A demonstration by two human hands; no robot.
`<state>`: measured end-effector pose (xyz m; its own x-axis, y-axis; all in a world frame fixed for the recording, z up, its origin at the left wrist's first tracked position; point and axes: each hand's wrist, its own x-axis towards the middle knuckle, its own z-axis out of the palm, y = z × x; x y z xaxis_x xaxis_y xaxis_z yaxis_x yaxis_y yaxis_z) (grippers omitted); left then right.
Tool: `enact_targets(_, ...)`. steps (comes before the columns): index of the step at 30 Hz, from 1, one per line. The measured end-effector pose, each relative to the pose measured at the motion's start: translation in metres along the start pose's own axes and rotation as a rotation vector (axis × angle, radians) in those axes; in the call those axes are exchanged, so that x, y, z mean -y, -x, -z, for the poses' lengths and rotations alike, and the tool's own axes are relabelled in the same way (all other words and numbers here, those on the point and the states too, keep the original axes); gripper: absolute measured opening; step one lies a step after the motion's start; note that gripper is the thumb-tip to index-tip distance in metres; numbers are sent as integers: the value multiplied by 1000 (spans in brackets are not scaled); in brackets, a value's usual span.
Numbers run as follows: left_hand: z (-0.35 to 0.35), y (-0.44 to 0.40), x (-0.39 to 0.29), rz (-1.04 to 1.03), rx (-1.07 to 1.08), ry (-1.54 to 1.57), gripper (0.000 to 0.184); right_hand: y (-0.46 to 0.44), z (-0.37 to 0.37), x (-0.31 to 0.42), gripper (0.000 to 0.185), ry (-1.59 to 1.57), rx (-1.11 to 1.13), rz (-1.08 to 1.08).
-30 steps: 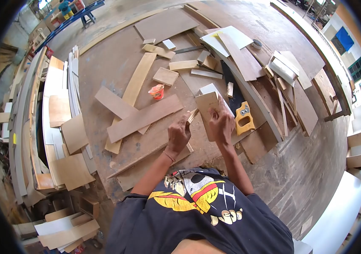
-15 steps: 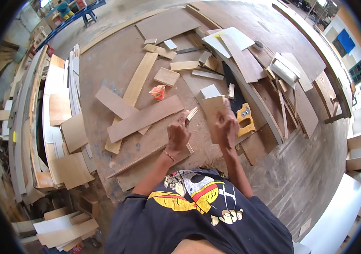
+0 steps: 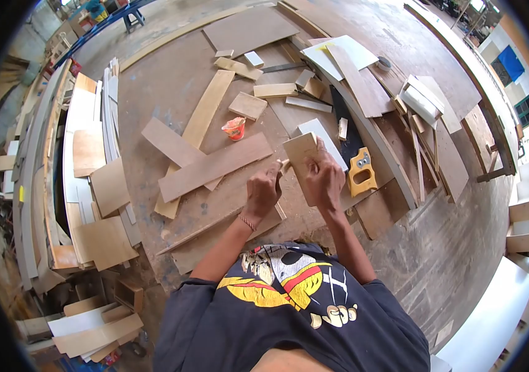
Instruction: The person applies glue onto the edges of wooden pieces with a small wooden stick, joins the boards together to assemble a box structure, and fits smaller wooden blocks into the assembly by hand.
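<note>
My right hand [image 3: 326,180] grips a flat brown wooden board [image 3: 300,158], tilted, with the index finger stretched along its face. Behind it shows a white-faced panel [image 3: 329,141]; I cannot tell whether the two are joined. My left hand [image 3: 263,189] is closed on a small pale wooden stick [image 3: 285,166], whose end meets or nearly meets the board's left edge. Just right of my right hand lies a handsaw with a yellow handle [image 3: 361,172], its dark blade pointing away. A red plastic cup [image 3: 234,128] stands beyond my left hand.
Crossed planks [image 3: 215,167] lie left of my hands on the brown worktable [image 3: 146,93]. Several wood offcuts [image 3: 247,106] are scattered further back. A long raised beam [image 3: 370,139] runs along the right, with sheets beyond it. Stacked panels [image 3: 88,155] stand at the left.
The board in my right hand has turned and tilted leftward, showing more of the white panel behind. My left hand's stick now sits close against the board's edge.
</note>
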<state>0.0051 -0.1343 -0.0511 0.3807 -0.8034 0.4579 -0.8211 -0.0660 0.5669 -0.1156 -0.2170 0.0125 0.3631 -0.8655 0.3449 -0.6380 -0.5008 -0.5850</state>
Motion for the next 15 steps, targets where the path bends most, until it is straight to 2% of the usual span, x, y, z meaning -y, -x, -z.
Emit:
enact_targets(1,1,-1,-1,-103,-64,19,26,1,-1,-1,57,-1,-1,3)
enact_targets(2,1,-3,1,-104,-69,15,26,3,-1,-1,57,-47,8,30)
enact_targets(4,0,1,2,24,-3,-76,27,13,1,8,56,-73,1,112)
enact_targets(7,9,2,3,87,119,-10,25,8,-2,2,57,-9,-14,138)
enact_targets(8,7,1,5,-38,-38,20,22,3,-6,-5,56,32,7,79)
enact_targets(9,9,2,3,-18,-36,16,22,-3,-10,-12,53,58,5,40)
enact_targets(11,23,0,-5,139,-41,150,17,-8,-23,-30,49,85,58,11)
enact_targets(13,33,1,-1,206,-44,129,19,-3,-45,-45,47,90,132,32)
enact_targets(15,43,1,6,334,-39,252,23,-4,-70,-58,44,86,185,69)
